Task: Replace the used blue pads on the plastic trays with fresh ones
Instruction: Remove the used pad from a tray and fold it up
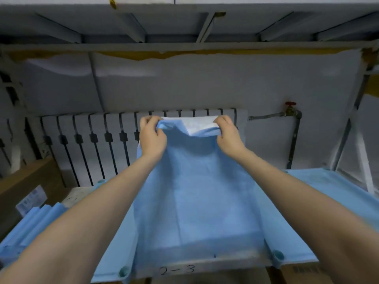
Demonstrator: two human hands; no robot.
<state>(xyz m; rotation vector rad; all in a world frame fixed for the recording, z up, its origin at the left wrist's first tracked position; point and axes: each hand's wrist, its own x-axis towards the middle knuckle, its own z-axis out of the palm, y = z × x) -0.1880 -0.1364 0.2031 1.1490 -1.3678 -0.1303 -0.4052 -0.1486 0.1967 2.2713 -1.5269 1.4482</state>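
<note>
A large blue pad [196, 191] with a white underside stretches from the near edge of a plastic tray [205, 265] marked "2-3" up and away from me. My left hand [151, 136] grips its far left corner and my right hand [227, 134] grips its far right corner, both raised above the tray. The far edge is folded over, so the white side shows between my hands. More blue pad [336, 195] covers the tray to the right.
Rolled or folded blue pads [39, 220] lie at the left, by a cardboard box [30, 185]. A white radiator [92, 140] and a pipe with a red valve [291, 108] are on the wall behind. A shelf [184, 27] hangs overhead.
</note>
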